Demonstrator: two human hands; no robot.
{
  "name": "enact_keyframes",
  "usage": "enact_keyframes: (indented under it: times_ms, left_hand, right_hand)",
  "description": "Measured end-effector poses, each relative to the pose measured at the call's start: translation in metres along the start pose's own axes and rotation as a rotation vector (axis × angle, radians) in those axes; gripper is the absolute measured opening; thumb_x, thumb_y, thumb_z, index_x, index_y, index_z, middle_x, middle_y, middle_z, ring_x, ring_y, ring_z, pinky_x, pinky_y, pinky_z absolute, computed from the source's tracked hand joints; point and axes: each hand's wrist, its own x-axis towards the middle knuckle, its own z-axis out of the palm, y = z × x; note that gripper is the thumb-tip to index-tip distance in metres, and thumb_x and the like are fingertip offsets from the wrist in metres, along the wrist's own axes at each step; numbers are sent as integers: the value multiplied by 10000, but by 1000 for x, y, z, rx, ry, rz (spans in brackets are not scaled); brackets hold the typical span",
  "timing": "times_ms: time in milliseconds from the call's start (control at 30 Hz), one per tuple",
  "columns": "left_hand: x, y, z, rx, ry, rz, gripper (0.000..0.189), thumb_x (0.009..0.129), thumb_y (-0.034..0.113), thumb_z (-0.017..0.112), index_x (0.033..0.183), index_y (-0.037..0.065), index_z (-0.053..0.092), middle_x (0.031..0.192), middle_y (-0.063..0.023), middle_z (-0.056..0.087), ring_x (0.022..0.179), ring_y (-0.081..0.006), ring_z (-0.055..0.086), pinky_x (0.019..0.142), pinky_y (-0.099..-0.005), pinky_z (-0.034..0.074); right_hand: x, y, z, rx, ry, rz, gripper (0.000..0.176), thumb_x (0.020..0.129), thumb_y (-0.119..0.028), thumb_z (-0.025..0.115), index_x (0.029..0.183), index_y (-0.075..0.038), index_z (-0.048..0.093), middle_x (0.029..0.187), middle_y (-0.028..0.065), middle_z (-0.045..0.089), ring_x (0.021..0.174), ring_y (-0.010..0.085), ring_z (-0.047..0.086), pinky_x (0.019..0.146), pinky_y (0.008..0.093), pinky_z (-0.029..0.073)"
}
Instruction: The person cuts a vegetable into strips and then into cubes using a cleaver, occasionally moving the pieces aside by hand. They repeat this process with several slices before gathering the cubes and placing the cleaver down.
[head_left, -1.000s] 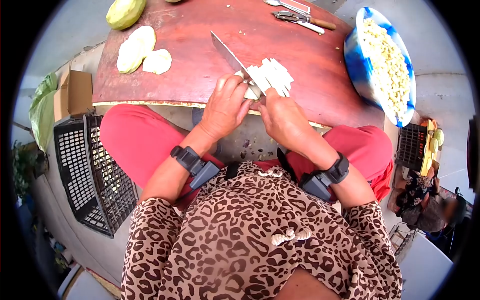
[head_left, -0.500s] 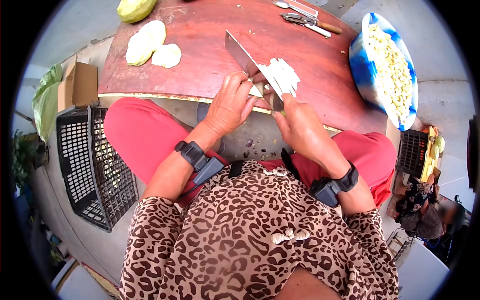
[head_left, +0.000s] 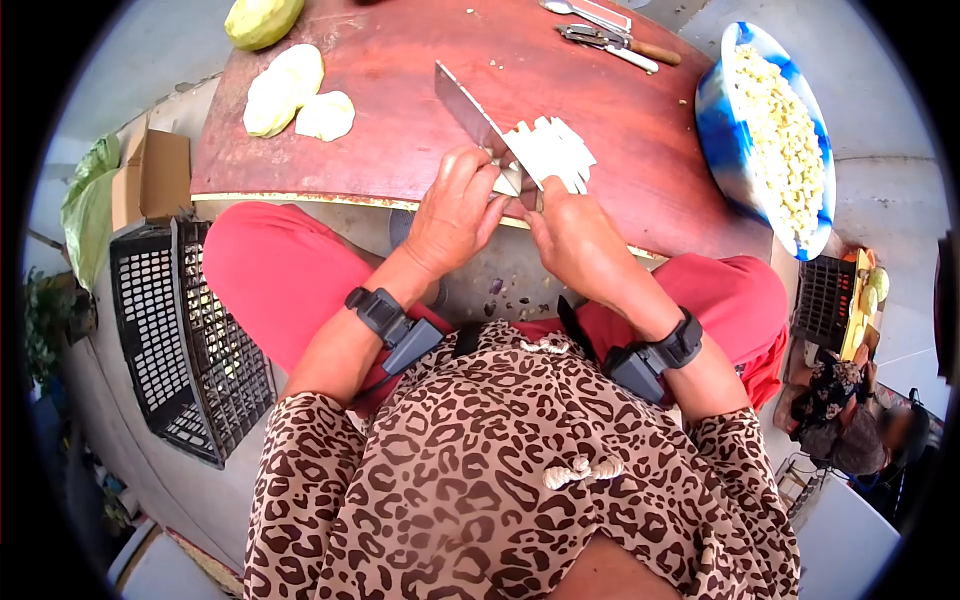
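My right hand [head_left: 572, 228] is wrapped round the handle end of a broad cleaver [head_left: 470, 110], whose blade points up and left over the table. My left hand [head_left: 455, 208] is closed on a pale vegetable piece [head_left: 508, 182], mostly hidden by the fingers and blade, close to the blade's left face. Cut white strips [head_left: 552, 150] lie in a pile against the right side of the blade. Farther left on the tabletop are pale peeled slices [head_left: 285, 92] and a smaller piece [head_left: 326, 116]. A whole greenish-yellow vegetable [head_left: 262, 22] sits at the far left corner.
A blue-and-white basin [head_left: 716, 130] full of diced pieces stands at the table's [head_left: 390, 110] right edge. Peelers and a spoon [head_left: 610, 42] lie at the back. Black crates [head_left: 160, 330] and a cardboard box [head_left: 160, 175] are left. Another person [head_left: 840, 425] sits at far right.
The cleaver and my right hand have shifted slightly left, closer to my left hand. The pile of white strips looks a little wider. The whole view has drifted slightly.
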Motion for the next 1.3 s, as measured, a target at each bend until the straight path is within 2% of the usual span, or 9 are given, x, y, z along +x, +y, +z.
enact_keyframes:
  times_ms: [33, 133, 267, 500, 800, 1000, 1100, 1200, 1300]
  left_hand:
    - [0, -1, 0, 14, 8, 1, 419, 766, 34, 762, 1132, -35, 570, 1163, -194, 526, 1072, -388, 522, 903, -449, 478]
    - [-4, -1, 0, 36, 17, -15, 402, 771, 37, 761, 1127, -25, 586, 1156, -187, 526, 1073, -381, 521, 898, -446, 480]
    - [-4, -3, 3, 22, 17, -48, 403, 775, 40, 761, 1134, -13, 586, 1152, -182, 527, 1068, -375, 523, 895, -441, 481]
    - [-4, -5, 3, 1, 46, -18, 440, 783, 29, 749, 1169, -12, 541, 1156, -190, 530, 1052, -376, 533, 898, -435, 481]
    - [-4, -2, 2, -44, 45, -71, 368, 766, 25, 757, 1088, -15, 582, 1110, -175, 532, 1036, -364, 536, 899, -441, 466]
    - [-2, 0, 0, 72, 88, 16, 351, 744, 52, 774, 1046, 1, 602, 1059, -153, 552, 1022, -353, 536, 913, -457, 429]
    - [-3, -2, 2, 45, 83, 8, 334, 755, 60, 748, 1048, 12, 595, 1070, -134, 543, 1057, -336, 531, 978, -481, 408]
    - [-3, -3, 3, -3, 86, -11, 332, 754, 54, 748, 1044, 7, 595, 1073, -140, 546, 1055, -345, 532, 967, -466, 425]
    - [-2, -1, 0, 2, 97, 0, 356, 739, 16, 767, 1055, -10, 604, 1083, -161, 573, 1021, -364, 565, 881, -438, 475]
  right_hand:
    - [0, 2, 2, 20, 43, -21, 234, 926, -85, 628, 1002, 84, 484, 703, 313, 611, 722, 511, 623, 608, 544, 479]
    - [1, 5, -3, 64, 11, 36, 210, 928, -108, 601, 989, 66, 500, 764, 305, 648, 782, 501, 648, 678, 554, 509]
    - [-4, 1, -11, 58, 57, 41, 214, 911, -80, 622, 991, 74, 497, 762, 312, 643, 775, 494, 648, 663, 555, 500]
    - [-17, -10, -21, 32, -41, 1, 202, 915, -89, 624, 985, 53, 500, 778, 301, 642, 779, 494, 646, 666, 550, 506]
    - [-20, -9, -24, -33, -43, -55, 173, 919, -92, 585, 949, 53, 495, 777, 301, 641, 785, 491, 642, 677, 551, 504]
    - [-21, -8, -28, -48, -60, -66, 175, 916, -93, 584, 935, 57, 496, 762, 303, 638, 773, 489, 643, 673, 548, 503]
    - [-20, -7, -27, -64, -60, -83, 171, 917, -90, 582, 930, 57, 497, 761, 302, 639, 772, 484, 647, 673, 544, 506]
    - [-19, -8, -28, -85, -75, -83, 166, 918, -88, 581, 924, 56, 497, 758, 301, 639, 769, 482, 650, 672, 540, 510]
    - [-19, -10, -31, -99, -96, -78, 164, 920, -88, 579, 919, 54, 495, 751, 298, 637, 761, 481, 649, 666, 538, 512]
